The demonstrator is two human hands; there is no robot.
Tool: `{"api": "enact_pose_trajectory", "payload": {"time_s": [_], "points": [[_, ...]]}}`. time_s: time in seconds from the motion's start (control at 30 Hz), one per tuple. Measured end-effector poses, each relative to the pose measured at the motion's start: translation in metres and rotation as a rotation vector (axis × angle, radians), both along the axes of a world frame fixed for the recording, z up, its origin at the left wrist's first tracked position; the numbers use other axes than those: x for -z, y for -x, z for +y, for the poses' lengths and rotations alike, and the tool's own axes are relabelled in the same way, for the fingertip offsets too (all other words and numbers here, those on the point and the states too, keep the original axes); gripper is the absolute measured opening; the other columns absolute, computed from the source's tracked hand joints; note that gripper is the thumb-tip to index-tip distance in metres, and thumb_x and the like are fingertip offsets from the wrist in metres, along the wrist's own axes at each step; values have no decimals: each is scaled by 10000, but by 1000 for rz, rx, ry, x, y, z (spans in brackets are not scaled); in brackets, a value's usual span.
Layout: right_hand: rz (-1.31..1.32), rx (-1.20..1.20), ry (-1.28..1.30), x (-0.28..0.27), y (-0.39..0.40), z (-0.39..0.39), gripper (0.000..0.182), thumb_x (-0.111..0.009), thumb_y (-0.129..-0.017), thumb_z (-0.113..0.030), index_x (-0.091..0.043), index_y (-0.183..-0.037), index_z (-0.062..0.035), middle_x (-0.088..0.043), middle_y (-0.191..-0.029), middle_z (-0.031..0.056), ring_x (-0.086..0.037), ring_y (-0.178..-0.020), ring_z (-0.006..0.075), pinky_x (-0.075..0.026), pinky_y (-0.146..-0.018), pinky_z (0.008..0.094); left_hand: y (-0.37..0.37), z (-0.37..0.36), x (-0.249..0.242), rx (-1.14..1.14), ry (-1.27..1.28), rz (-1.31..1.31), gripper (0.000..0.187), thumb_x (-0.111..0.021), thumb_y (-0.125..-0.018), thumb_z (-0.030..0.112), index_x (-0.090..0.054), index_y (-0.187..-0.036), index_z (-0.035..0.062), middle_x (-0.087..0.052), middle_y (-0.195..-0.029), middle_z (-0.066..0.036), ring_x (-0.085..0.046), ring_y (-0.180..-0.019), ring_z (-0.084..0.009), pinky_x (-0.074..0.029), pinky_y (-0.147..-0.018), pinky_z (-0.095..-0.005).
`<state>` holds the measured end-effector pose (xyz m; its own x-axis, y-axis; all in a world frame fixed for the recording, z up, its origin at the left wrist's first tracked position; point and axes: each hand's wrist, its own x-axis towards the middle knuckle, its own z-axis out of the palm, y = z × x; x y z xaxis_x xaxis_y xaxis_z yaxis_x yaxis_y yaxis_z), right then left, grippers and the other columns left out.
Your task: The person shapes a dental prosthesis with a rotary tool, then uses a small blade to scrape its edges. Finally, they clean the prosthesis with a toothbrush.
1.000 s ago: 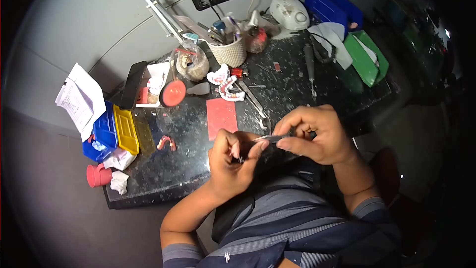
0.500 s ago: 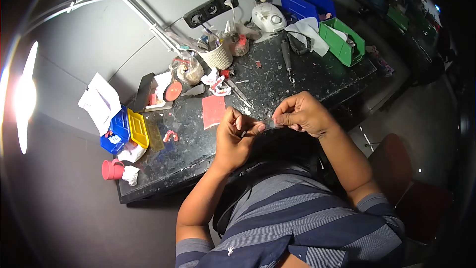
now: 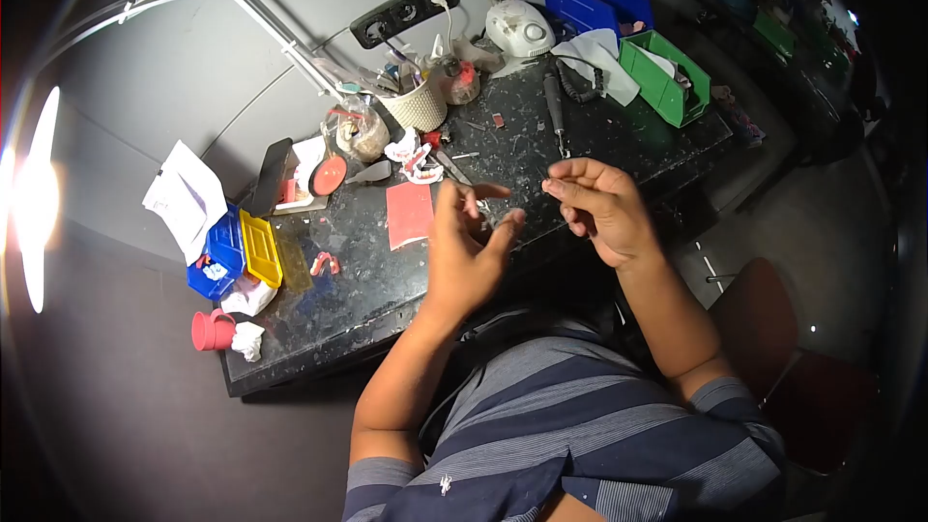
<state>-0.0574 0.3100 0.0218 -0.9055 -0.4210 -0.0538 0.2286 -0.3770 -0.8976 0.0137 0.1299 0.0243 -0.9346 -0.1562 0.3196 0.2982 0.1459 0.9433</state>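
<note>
My left hand [image 3: 467, 246] is raised over the front edge of the black bench [image 3: 362, 300], thumb and fingers apart, with nothing visible in it. To its right, my right hand [image 3: 601, 208] has its thumb and index finger pressed together; anything between them is too small to make out. A red sheet [image 3: 410, 215] lies just left of my left hand. Behind it are white and pink dental models [image 3: 421, 164] and a metal tool [image 3: 452, 167]. A handpiece [image 3: 555, 106] rests beyond my right hand.
Blue [image 3: 583, 8] and green bins [image 3: 665, 82] stand at the back right, near a white machine [image 3: 519, 29]. Further left are a pen cup [image 3: 416, 106], a lamp arm [image 3: 275, 29], a yellow bin [image 3: 261, 249], a red cup [image 3: 212, 331] and a pink denture piece [image 3: 326, 264].
My hands have moved apart. The left fingers have opened, while my right hand has moved up and right. The clear piece seen between them earlier is no longer visible.
</note>
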Motion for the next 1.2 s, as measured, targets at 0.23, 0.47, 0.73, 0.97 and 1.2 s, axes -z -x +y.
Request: {"api": "enact_pose_trajectory", "payload": {"time_s": [0.23, 0.47, 0.73, 0.97, 1.2], "points": [[91, -72, 3, 7, -9, -11, 176, -641, -930, -74, -668, -1084, 9, -685, -993, 44, -565, -725, 54, -467, -611, 202, -12, -4, 0, 43, -116, -128, 326, -602, -905, -41, -305, -942, 87, -614, -1066, -161, -533, -757, -77, -400, -594, -192], [174, -120, 32, 1, -19, -14, 146, -646, -927, -47, -670, -1055, 18, -690, -1016, 50, -606, -874, 65, -477, -792, 204, -18, 14, -6, 65, -455, 19, 390, -616, -875, -135, -315, -919, 109, -634, -969, -180, -539, -766, -80, -399, -584, -180], [189, -161, 11, 2, -21, -15, 159, -658, -910, -44, -660, -1054, 24, -687, -965, 64, -641, -863, 82, -505, -776, 218, -17, 12, -1, 29, -434, 19, 404, -646, -867, -118, -316, -891, 113, -629, -860, -127, -546, -708, -80, -392, -556, -191], [189, -248, 17, -6, -19, -12, 166, -669, -909, -88, -665, -1047, 4, -694, -917, 47, -642, -797, 71, -486, -690, 196, -21, 4, -8, 114, -598, -135, 412, -649, -850, -132, -321, -903, 112, -636, -855, -112, -546, -689, -76, -419, -579, -199], [198, -185, -31, -3, -14, -7, 143, -666, -917, -108, -670, -1022, -11, -701, -882, 46, -664, -753, 98, -486, -651, 200, -25, -7, -5, 75, -533, -62, 155, -497, -903, 84, -347, -888, 125, -637, -849, -184, -480, -593, -100, -346, -537, -209]]}}
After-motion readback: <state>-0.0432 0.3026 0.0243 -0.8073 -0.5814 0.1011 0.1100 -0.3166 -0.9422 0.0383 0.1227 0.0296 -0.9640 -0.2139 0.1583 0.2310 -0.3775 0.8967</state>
